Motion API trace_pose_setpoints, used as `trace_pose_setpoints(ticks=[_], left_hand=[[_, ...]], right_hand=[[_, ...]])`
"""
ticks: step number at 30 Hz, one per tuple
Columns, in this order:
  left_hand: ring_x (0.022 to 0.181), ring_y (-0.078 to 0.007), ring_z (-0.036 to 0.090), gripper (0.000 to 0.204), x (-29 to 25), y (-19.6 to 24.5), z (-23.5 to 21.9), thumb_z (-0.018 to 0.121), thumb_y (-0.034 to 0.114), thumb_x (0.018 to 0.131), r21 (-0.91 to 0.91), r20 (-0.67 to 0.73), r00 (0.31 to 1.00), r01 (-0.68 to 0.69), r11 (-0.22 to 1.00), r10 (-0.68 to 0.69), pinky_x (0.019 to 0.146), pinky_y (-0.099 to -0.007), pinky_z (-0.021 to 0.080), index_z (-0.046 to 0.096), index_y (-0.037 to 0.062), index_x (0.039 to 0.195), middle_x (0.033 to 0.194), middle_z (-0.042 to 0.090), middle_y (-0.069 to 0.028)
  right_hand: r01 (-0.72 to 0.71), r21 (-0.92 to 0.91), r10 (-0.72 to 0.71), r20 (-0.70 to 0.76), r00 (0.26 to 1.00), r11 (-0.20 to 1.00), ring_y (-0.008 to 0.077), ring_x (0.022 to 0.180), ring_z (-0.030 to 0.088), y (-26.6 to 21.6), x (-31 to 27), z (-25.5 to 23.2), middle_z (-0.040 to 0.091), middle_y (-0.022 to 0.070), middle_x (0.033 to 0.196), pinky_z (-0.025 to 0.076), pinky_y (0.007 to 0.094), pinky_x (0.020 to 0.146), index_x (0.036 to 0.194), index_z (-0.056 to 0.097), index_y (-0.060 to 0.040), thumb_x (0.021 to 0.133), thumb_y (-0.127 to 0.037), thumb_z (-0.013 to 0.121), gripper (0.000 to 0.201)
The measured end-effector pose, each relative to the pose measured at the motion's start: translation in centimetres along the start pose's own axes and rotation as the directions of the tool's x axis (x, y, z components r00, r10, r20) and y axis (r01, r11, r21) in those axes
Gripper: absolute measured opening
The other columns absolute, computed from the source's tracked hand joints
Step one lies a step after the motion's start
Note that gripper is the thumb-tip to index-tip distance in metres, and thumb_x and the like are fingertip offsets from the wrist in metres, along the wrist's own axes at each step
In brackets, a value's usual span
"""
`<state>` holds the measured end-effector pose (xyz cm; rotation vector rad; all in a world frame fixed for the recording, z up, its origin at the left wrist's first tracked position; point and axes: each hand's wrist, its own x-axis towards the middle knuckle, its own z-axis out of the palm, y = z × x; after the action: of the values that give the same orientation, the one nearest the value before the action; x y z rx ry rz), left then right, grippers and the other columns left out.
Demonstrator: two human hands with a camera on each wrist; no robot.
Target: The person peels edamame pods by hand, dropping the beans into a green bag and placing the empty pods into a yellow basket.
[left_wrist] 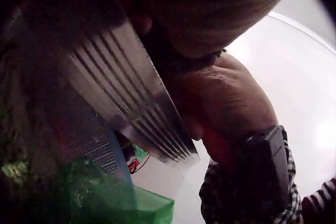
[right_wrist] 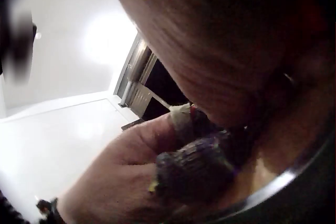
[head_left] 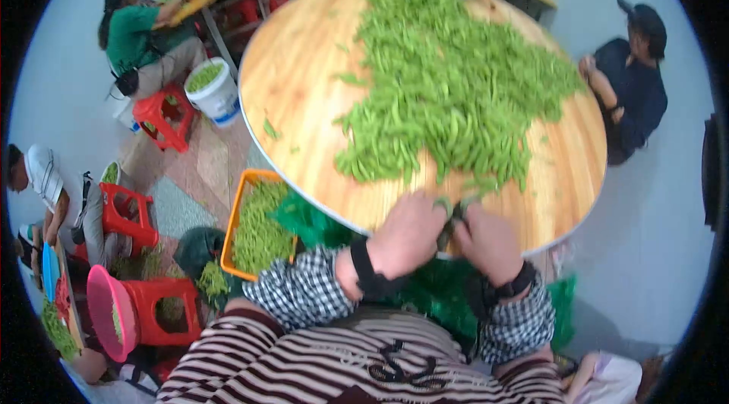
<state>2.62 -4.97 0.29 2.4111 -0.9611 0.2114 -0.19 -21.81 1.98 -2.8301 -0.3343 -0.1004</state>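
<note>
In the head view, even, fairly bright light is falling across the round table, while the wall beside it is looking pale and cool. The lens is bowing the surroundings, and black is swallowing the corners farthest from the table. At its near edge, the left hand and right hand are blurring slightly. The left wrist view is running dim and grainy, deep shadow sinking its left side and white glare washing out its right. In the right wrist view, a hot spot is blazing and the table's rim is glinting against darkness.
</note>
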Motion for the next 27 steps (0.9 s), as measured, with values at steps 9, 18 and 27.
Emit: trace_pose_setpoints(ticks=[9,18,27], left_hand=[[0.087,-0.0337,0.051,0.020,-0.6,-0.4,0.2,0.061,0.004,0.063,-0.078,-0.038,0.998,-0.043,0.996,0.040,0.077,-0.0419,0.043,0.059,0.0021,0.082,0.090,0.052,-0.0144],[0.086,-0.0340,0.052,0.024,-1.3,-0.2,-0.7,0.059,0.002,0.062,-0.162,-0.004,0.997,-0.078,0.984,0.078,0.074,-0.0432,0.044,0.058,0.0036,0.086,0.086,0.053,-0.0149],[0.082,-0.0099,0.055,0.017,-3.6,1.0,-1.3,0.052,0.018,0.096,-0.921,0.181,0.972,0.221,0.320,-0.153,0.075,-0.0259,0.046,0.060,0.0032,0.096,0.087,0.062,-0.0002]], right_hand=[[0.022,-0.049,-0.020,0.037,0.999,0.999,0.0368,0.064,0.061,-0.7,-1.2,-1.1,0.060,0.0187,0.075,0.048,0.0458,0.054,0.090,0.047,-0.0026,0.084,-0.016,0.056,0.017],[0.125,-0.036,-0.124,0.020,0.992,0.992,0.0374,0.062,0.060,-0.5,-2.4,-1.6,0.059,0.0185,0.074,0.047,0.0471,0.053,0.092,0.048,-0.0051,0.086,-0.013,0.053,0.011],[-0.271,0.939,0.134,0.247,0.960,0.211,0.0126,0.046,0.047,-2.0,-3.7,-0.9,0.053,0.0078,0.069,0.040,0.0233,0.043,0.113,0.039,-0.0055,0.090,-0.006,0.036,0.024]])
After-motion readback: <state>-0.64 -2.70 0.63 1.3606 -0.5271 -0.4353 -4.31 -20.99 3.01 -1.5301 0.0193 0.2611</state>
